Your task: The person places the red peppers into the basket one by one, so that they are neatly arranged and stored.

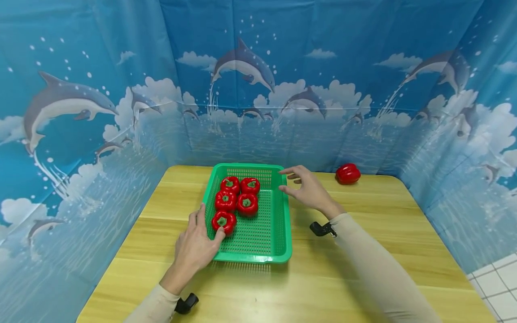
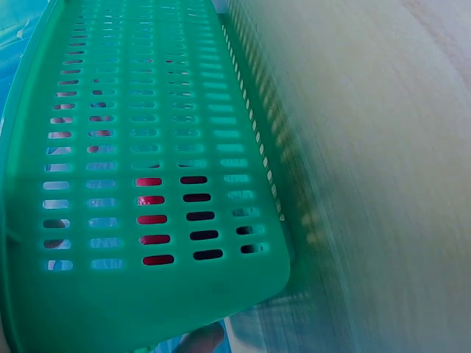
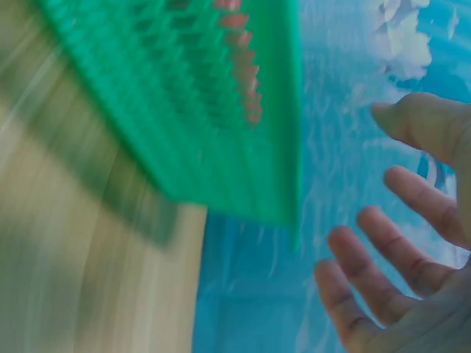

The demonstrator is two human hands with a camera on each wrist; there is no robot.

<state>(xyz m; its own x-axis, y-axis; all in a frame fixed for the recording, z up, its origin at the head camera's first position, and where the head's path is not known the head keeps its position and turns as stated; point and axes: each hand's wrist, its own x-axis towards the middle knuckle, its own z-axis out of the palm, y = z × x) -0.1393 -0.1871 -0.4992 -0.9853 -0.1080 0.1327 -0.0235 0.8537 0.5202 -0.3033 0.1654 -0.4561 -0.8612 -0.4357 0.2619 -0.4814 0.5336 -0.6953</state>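
Observation:
A green plastic basket (image 1: 261, 258) with slotted walls holds several red bell peppers (image 1: 247, 204), grouped along its left side, green stems up. My left hand (image 1: 196, 244) grips the basket's left rim near the front corner, thumb over the rim beside the nearest pepper (image 1: 224, 223). In the left wrist view, the basket's slotted wall (image 2: 147, 294) fills much of the picture, with red showing through some slots. At the basket's far right corner, my right hand (image 1: 308, 190) has its fingers spread and extended toward the rim, holding nothing.
Another red bell pepper (image 1: 348, 173) lies on its side at the back right of the wooden table (image 1: 363, 251). A blue dolphin-print curtain (image 1: 258, 139) stands along the back and both sides. White tiles (image 1: 498, 278) show at the lower right.

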